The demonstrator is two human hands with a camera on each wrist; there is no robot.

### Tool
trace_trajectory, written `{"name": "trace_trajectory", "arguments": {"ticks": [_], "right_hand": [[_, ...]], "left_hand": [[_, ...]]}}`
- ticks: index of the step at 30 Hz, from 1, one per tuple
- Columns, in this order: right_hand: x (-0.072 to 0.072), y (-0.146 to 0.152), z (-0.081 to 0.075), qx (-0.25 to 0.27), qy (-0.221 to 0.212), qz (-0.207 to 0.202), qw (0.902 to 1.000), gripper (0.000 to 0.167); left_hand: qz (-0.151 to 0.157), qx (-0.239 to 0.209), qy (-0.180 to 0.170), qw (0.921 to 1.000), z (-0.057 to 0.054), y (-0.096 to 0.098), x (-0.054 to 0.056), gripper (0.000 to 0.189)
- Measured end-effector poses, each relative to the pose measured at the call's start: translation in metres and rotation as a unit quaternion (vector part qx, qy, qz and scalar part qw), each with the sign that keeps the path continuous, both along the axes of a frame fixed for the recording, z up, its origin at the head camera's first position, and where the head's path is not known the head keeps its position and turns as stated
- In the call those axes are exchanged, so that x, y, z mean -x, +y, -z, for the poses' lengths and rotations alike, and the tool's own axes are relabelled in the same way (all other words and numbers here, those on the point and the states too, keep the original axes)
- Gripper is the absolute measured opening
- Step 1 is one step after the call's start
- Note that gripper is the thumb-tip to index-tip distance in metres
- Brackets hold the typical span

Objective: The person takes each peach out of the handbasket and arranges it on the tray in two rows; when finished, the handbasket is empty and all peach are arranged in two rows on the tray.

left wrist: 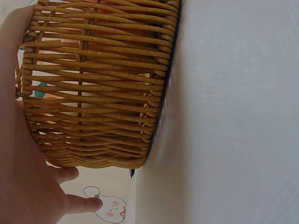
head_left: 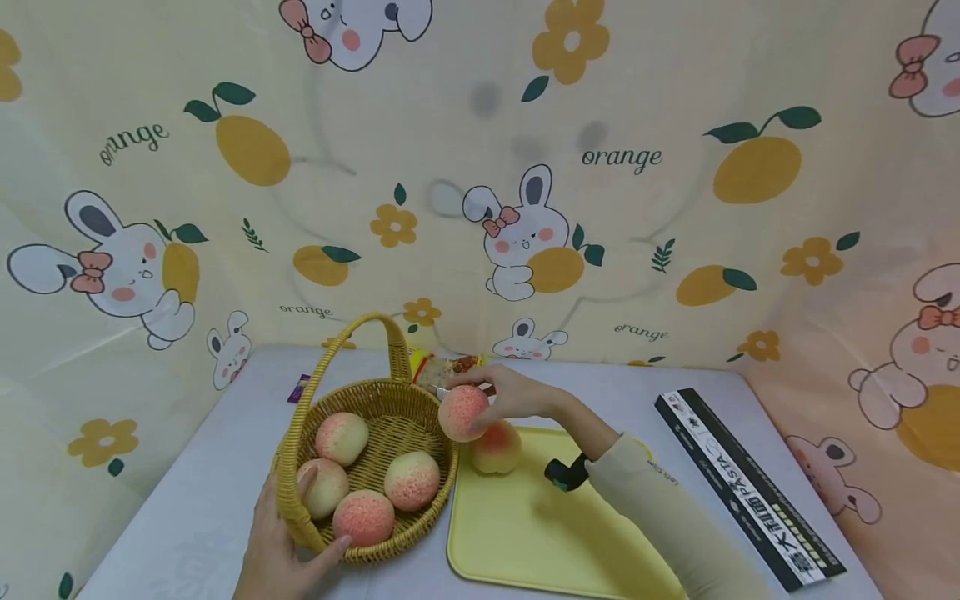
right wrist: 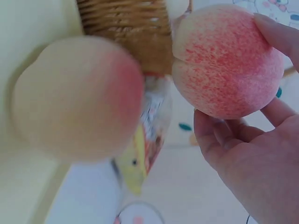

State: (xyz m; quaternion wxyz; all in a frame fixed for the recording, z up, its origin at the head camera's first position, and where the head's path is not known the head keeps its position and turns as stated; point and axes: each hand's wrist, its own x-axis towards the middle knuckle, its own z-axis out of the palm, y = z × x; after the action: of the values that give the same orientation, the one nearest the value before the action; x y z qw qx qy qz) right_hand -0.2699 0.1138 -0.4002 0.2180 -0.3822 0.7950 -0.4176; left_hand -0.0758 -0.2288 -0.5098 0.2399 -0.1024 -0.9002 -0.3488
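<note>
So, right hand (head_left: pixel 517 393) has its fingers clamped round a peach (head_left: pixel 462 413), right by the wicker basket's (head_left: pixel 386 435) right rim, near the yellow tray's (head_left: pixel 517 525) far-left corner. Basket's opening lies just left of that hand; left hand (head_left: pixel 281 554) grips the near-left side. Round fruit, so no long axis.

Pink-and-cream speckled round peach (head_left: pixel 462 414), held in right hand (head_left: pixel 517 393) at the right rim of the basket. Yellow-brown woven wicker basket (head_left: pixel 397 418): upright, arched handle up, left hand (head_left: pixel 277 546) gripping its near-left side. Four similar round pink-and-cream peaches (head_left: pixel 412 481) inside, loosely spread. Another smooth cream peach with red blush (head_left: pixel 497 454) on pale yellow tray (head_left: pixel 517 533), far-left corner, just beside basket.
</note>
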Motion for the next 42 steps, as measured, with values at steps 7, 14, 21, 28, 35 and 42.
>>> {"name": "trace_trajectory", "arguments": {"ticks": [7,14,21,28,35,42], "right_hand": [[-0.003,0.04,0.0,0.016,0.009,0.036,0.9992,0.064],[-0.005,0.071,0.003,0.027,0.0,0.07,0.9972,0.063],[-0.006,0.09,0.011,0.021,0.007,0.086,0.996,0.063],[-0.009,0.103,0.025,0.01,0.001,0.098,0.9951,0.062],[-0.014,0.106,0.039,0.002,-0.017,0.102,0.9946,0.065],[-0.019,0.11,0.052,-0.002,-0.036,0.104,0.9939,0.065]], "left_hand": [[0.0,-0.007,-0.005,1.0,0.0,0.0,0.001,0.101],[0.003,-0.006,0.011,0.9999,0.002,0.0,0.001,0.101],[0.012,-0.01,0.021,0.9997,0.005,-0.003,0.003,0.102],[-0.001,-0.018,-0.001,0.9998,0.003,-0.003,0.001,0.102],[-0.003,-0.013,-0.002,0.9999,-0.001,-0.001,0.001,0.103],[-0.001,-0.004,0.014,0.9999,0.001,0.0,0.001,0.105]]}}
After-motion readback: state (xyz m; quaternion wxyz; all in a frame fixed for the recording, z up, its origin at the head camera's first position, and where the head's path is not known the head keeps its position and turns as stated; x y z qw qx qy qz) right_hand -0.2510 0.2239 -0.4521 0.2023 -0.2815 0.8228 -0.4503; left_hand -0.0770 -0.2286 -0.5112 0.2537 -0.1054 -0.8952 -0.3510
